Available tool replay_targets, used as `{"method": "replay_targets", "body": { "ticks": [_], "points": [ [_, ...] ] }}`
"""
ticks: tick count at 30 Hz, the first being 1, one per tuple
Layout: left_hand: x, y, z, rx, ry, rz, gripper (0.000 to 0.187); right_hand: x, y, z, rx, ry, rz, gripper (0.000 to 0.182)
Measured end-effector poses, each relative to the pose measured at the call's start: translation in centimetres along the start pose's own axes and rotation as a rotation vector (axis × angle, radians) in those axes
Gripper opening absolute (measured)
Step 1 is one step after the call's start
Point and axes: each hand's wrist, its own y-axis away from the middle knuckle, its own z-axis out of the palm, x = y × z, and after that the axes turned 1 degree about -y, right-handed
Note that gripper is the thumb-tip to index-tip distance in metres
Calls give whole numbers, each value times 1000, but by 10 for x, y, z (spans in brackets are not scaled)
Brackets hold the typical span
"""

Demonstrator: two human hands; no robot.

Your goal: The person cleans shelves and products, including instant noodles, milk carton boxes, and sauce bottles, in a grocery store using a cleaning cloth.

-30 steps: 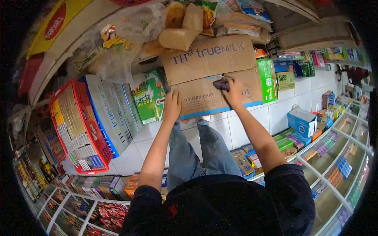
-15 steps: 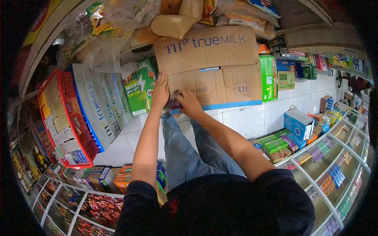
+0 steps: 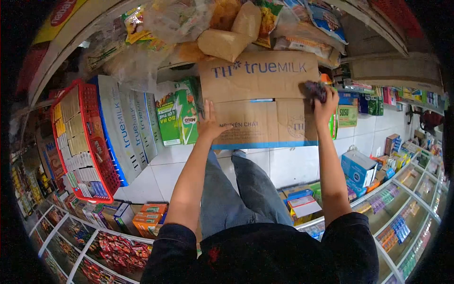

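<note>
A flattened-looking brown TH true MILK carton [image 3: 265, 83] lies in front of me, blue along its near edge. My left hand [image 3: 212, 124] rests flat on its left side with fingers spread. At the carton's right edge my right hand [image 3: 326, 102] grips a dark, crumpled rag [image 3: 316, 91], its fingers closed round the cloth. Left of my left hand stands a green Milo box [image 3: 177, 113]. Part of another green box [image 3: 335, 113] shows behind my right hand.
A red basket [image 3: 111, 177] of small boxes and grey milk cartons [image 3: 125, 128] stand at left. Plastic bags and paper-like rolls [image 3: 222, 45] lie beyond the carton. Glass-topped display cases [image 3: 385, 217] curve along both near sides. White floor tiles [image 3: 288, 165] show between.
My right hand has swept from the carton's near left corner to its right edge with the rag. My left hand still rests on the left side. The whole view has shifted slightly.
</note>
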Motion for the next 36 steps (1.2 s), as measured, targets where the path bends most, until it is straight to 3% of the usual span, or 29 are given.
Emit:
{"method": "replay_targets", "body": {
  "ticks": [2, 4, 6, 7, 8, 9, 10, 12, 16, 18, 20, 21, 23, 25, 27, 29, 31, 33, 34, 35, 36],
  "points": [
    [-10, -6, 13, 69, 2, 38, 121, -2, -22, 33, 27, 58, -98, 55],
    [-11, -8, 19, 120, 15, 70, 122, -23, -27, 72, -88, 181, -23, 53],
    [-6, -11, 13, -37, -148, -38, 119, -66, -24, 112, -184, 74, 103, 51],
    [-6, -12, 12, -36, -148, -37, 119, -77, -18, 139, -339, 27, 112, 53],
    [-6, -11, 13, -48, -163, -50, 119, -104, 0, 159, -149, 38, -64, 49],
    [-4, -11, 13, -58, -177, -61, 119, -99, 18, 217, -428, -248, 264, 48],
    [1, -10, 5, -59, -177, -57, 119, -153, 16, 186, -716, 27, -82, 46],
    [12, -2, -22, -318, -162, -116, 124, -184, 53, 205, -535, -103, -395, 45],
    [3, -11, -8, -428, -206, -121, 124, -189, 62, 203, -455, -239, -349, 41],
    [0, -8, -1, -162, -131, -67, 123, -154, 39, 189, -383, -100, -533, 19],
    [-3, -8, 5, -116, -78, -59, 122, -107, 14, 159, -323, 65, -278, 18],
    [-3, -9, 6, -77, -18, -59, 122, -97, -16, 115, -567, 286, -226, 35],
    [3, -6, -5, -117, 2, -75, 122, -53, -36, 76, -361, 346, 73, 40],
    [-2, -8, -1, -160, 26, -96, 122, -28, -44, 46, -10, 411, -78, 39],
    [-14, -11, 20, 40, 157, 42, 122, -33, -31, 48, -20, 451, -29, 45],
    [-12, -7, 14, 33, 125, 46, 123, -46, -12, 66, -99, 543, 34, 47],
    [-10, -1, 9, 32, 82, 43, 123, -81, 30, 95, -254, 361, 29, 43],
    [-8, 10, 10, 277, 71, 105, 106, -125, 81, 120, -346, 150, 48, 47],
    [-10, 14, 17, 290, 69, 87, 106, -149, 103, 124, -355, 118, 16, 45],
    [-13, 18, 32, 422, 121, 142, 97, -174, 117, 123, -237, 63, -38, 42],
    [-16, 22, 44, 561, 168, 197, 87, -185, 133, 128, -350, 50, 57, 43]
  ]
}}
